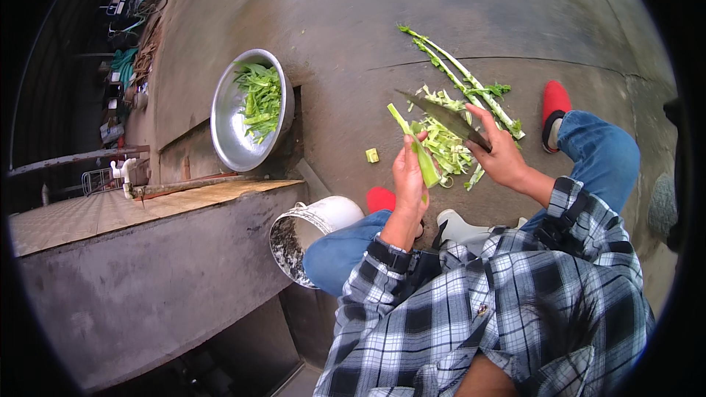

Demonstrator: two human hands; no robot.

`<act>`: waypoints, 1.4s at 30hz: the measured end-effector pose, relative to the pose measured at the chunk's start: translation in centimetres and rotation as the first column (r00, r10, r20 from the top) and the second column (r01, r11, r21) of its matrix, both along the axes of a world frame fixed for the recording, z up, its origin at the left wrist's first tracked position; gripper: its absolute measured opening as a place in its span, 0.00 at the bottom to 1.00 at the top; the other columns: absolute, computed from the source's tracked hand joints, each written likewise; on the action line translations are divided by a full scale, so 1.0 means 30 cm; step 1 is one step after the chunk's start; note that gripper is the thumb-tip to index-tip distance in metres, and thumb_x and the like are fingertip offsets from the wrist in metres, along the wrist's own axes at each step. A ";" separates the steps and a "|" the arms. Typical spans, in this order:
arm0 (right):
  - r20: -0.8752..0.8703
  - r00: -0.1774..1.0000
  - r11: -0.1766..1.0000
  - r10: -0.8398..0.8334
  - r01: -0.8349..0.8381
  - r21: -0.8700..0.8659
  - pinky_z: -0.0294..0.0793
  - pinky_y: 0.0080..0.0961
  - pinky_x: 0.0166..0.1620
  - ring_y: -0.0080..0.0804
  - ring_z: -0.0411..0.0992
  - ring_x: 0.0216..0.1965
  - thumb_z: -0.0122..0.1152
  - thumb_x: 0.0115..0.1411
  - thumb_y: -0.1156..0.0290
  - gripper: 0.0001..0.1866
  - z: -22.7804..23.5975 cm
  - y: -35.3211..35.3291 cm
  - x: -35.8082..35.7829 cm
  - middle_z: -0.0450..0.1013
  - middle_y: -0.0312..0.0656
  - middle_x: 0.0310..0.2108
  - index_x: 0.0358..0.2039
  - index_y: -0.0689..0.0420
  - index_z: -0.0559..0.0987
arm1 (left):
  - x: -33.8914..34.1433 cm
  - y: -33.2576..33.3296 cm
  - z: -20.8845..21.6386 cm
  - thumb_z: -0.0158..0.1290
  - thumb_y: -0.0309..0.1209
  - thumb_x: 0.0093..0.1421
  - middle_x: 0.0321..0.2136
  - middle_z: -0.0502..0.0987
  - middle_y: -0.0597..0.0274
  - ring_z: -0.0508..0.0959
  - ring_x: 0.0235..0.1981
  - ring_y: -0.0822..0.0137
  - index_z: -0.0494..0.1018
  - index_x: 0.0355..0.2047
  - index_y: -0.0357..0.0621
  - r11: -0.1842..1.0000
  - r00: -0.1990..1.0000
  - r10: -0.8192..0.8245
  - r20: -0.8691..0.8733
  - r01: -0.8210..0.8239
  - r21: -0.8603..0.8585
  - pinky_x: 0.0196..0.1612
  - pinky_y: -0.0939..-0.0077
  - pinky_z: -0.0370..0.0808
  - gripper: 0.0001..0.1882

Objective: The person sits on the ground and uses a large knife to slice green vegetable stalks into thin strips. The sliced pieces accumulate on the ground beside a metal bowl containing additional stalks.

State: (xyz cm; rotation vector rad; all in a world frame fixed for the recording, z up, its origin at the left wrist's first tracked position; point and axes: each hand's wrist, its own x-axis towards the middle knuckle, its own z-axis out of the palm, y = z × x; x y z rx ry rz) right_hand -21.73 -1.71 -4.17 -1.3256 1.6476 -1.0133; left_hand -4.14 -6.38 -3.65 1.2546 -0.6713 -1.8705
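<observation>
My left hand (407, 184) is closed around a peeled green stem (423, 162), which looks like celtuce and points up and away from me. In my right hand (504, 154) is a knife (447, 117) with a dark, broad blade, its tip aimed to the far left just beyond the stem. Below the blade, a pile of pale green peelings (450, 148) lies on the concrete floor. Two long unpeeled stalks (471, 77) with leafy bits rest beyond the pile, to the right. A short cut chunk (372, 155) of stem sits alone left of my left hand.
A metal basin (224, 129) holding green leaves (261, 99) stands at the far left. Near my left knee is a dirty white bucket (334, 209). A concrete ledge (147, 272) with a white tap (123, 170) runs along the left. My red shoes (557, 99) flank the peelings.
</observation>
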 end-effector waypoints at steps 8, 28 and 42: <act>-0.099 0.974 0.975 0.206 -0.212 -0.061 0.64 0.35 0.23 0.42 0.70 0.19 0.58 0.43 0.82 0.31 0.054 0.037 0.007 0.66 0.45 0.15 0.50 0.50 0.68 | 0.028 -0.047 -0.010 0.42 0.46 0.65 0.25 0.73 0.67 0.72 0.24 0.76 0.67 0.48 0.40 0.987 0.987 0.157 0.022 -0.157 -0.022 0.27 0.82 0.71 0.23; 0.280 0.959 0.989 0.042 0.000 -0.147 0.58 0.18 0.23 0.17 0.57 0.18 0.67 0.45 0.74 0.18 -0.024 0.011 0.035 0.61 0.29 0.15 0.38 0.58 0.74 | -0.057 0.048 -0.045 0.39 0.46 0.66 0.28 0.67 0.73 0.64 0.28 0.82 0.67 0.37 0.44 0.973 0.987 -0.086 0.139 0.113 -0.201 0.32 0.86 0.63 0.18; 0.082 0.989 0.958 0.122 -0.096 -0.270 0.65 0.18 0.27 0.20 0.62 0.21 0.61 0.45 0.83 0.34 0.098 0.008 0.031 0.72 0.36 0.25 0.54 0.54 0.62 | -0.079 0.072 -0.085 0.38 0.44 0.67 0.31 0.69 0.69 0.66 0.31 0.81 0.65 0.45 0.41 0.936 0.981 -0.125 0.148 0.166 -0.309 0.34 0.86 0.65 0.19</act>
